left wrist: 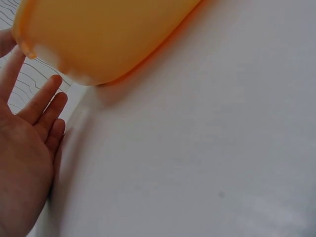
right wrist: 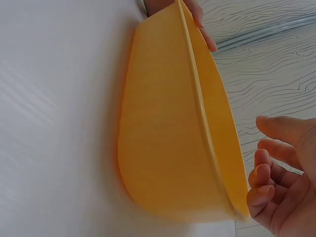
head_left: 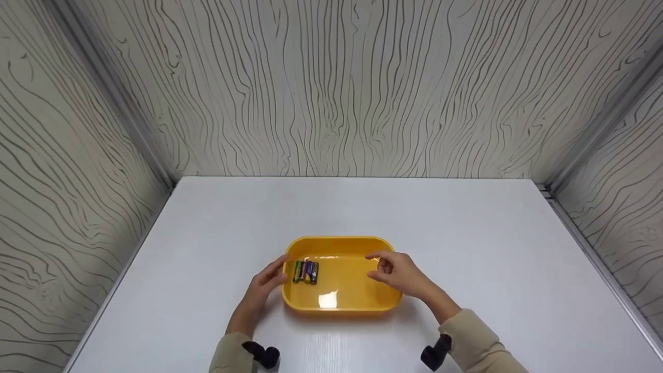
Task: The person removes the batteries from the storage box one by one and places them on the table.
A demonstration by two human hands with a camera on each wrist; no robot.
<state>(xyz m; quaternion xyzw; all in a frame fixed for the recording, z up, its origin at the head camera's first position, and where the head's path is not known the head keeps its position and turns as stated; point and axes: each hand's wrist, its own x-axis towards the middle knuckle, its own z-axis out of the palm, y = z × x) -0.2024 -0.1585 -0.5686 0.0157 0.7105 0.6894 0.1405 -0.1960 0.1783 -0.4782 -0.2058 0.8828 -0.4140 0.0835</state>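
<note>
A yellow plastic tub [head_left: 344, 303] stands on the white table. Side by side near its left end lie several batteries [head_left: 305, 272] in green, purple and black wrappers. My left hand [head_left: 263, 289] is at the tub's left rim, its fingertips and thumb touching the edge. In the left wrist view its other fingers [left wrist: 52, 111] stretch out relaxed beside the tub. Over the right end of the tub is my right hand [head_left: 401, 272], holding nothing; index finger and thumb stand apart, and the remaining fingers curl loosely. Both wrist views hide the batteries behind the tub's wall.
The white tabletop [head_left: 207, 228] surrounds the tub. A wood-grain patterned panel [head_left: 331, 88] rises at the back edge, with similar panels at the left and right sides. Black wrist devices [head_left: 434, 353] are strapped over beige sleeves [head_left: 474, 334].
</note>
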